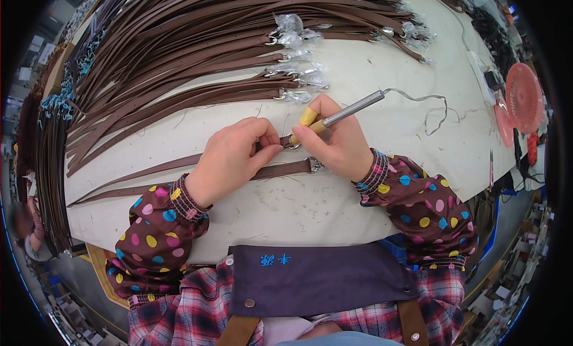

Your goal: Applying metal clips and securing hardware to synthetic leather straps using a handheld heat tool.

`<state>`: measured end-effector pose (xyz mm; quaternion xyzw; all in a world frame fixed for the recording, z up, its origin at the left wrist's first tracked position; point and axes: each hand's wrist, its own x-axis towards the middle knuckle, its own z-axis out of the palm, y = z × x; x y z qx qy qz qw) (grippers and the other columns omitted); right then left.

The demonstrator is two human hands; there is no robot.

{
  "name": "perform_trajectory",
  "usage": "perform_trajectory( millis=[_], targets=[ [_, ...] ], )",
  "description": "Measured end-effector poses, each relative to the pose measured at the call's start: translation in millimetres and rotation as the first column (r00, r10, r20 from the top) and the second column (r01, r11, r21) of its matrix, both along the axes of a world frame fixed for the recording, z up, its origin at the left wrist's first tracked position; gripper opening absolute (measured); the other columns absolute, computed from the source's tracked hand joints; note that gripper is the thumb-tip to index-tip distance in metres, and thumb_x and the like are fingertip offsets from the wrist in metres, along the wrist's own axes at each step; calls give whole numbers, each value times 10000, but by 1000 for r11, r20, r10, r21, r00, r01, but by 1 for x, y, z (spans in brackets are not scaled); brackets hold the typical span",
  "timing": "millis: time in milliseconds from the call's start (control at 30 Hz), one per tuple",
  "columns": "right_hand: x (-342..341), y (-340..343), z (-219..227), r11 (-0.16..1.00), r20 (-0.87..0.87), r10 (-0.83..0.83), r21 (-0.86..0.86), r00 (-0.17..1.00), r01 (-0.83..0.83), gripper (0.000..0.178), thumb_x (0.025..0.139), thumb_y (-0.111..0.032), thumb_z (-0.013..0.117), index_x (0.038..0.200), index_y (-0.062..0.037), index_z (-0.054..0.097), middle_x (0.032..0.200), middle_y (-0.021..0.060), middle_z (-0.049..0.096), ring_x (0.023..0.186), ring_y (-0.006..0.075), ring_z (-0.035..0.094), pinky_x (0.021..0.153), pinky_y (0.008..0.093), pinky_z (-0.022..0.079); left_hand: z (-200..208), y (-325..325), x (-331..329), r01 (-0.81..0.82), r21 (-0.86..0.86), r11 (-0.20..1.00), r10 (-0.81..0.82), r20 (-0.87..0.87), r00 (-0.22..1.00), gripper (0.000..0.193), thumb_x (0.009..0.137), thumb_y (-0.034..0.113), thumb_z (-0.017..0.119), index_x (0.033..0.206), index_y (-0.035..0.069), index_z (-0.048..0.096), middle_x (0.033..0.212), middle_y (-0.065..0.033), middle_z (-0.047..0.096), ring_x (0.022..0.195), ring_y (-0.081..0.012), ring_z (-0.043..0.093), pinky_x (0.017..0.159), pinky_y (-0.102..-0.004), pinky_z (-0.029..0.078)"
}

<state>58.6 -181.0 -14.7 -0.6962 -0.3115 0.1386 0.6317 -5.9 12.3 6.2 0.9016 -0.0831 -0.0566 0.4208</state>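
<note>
My left hand (231, 155) pinches a brown strap (158, 167) close to its end, where a metal ring (293, 145) sits. In my right hand (341, 144) is a pen-shaped electric tool (356, 108) with a metal barrel and a thin cord at its back. The tool points down toward the strap end; its tip is hidden by my fingers. Yellow covers wrap fingertips of the right hand. Just below, nearer me, a second brown strap (283, 169) lies on the table with metal hardware (314, 164) at its end.
A large pile of brown straps (179, 53) covers the far left of the pale table (268, 217), many ends wrapped in clear plastic (290, 29). The tool's cord (427, 97) curls to the right. A pink round plastic item (524, 98) stands at the right edge.
</note>
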Motion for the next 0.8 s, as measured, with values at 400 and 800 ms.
perform_trajectory(
  millis=[400, 800],
  targets=[
    [2, 3, -2, 995, 91, -18, -97, 996, 27, 220, 826, -120, 661, 826, -15, 468, 655, 64, 562, 549, 116, 527, 500, 252, 416, 2, 4, 2, -46, -74, 996, 38, -97, 995, 143, 844, 150, 641, 859, 28, 567, 675, -56, 572, 526, -165, 494, 505, -309, 400],
    [1, 3, 2, 991, 150, -14, -130, 989, 33, 229, 816, -123, 668, 809, -11, 468, 628, 79, 559, 524, 151, 530, 482, 273, 410, 2, 4, 0, -33, -79, 996, 26, -91, 996, 120, 878, 114, 622, 875, 20, 548, 654, 6, 519, 539, -58, 424, 488, -235, 354]
  ],
)
